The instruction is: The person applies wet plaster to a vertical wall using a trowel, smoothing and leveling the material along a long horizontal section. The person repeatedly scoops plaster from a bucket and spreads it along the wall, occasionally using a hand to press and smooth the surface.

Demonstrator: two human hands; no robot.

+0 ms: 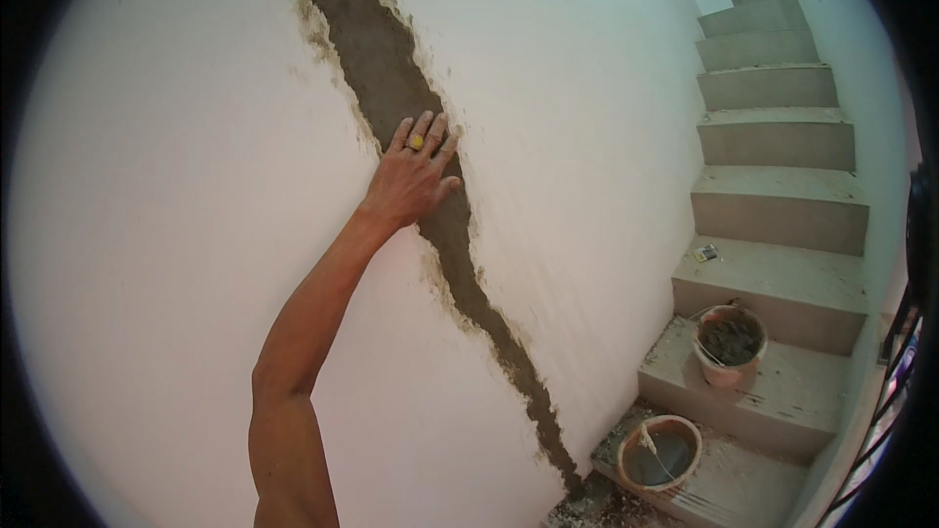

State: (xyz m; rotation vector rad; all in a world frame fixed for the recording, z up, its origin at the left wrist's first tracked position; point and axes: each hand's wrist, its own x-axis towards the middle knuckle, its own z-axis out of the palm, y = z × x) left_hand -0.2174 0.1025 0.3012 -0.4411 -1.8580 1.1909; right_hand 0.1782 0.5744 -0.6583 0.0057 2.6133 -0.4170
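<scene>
My left hand (416,171) lies on a long, ragged strip of dark grey mortar (370,49) that runs down the white wall (176,186). Its fingers are stretched out and spread, with the thumb pointing right, and a ring with a yellow stone (417,142) sits on one finger. The palm side faces the wall and is hidden; no tool shows in the hand. From a broad upper end, the strip narrows toward the lower right and reaches the bottom of the stairs. Rough, crumbly smears line its edges. My right hand is out of view.
Concrete stairs (773,269) climb on the right. A pale bucket (724,372) of dark mortar stands on a low step, and a bucket (648,485) of greyish water sits below it. Near them lie a small packet (705,253) and crumbs of debris. Dark bars (885,411) edge the right.
</scene>
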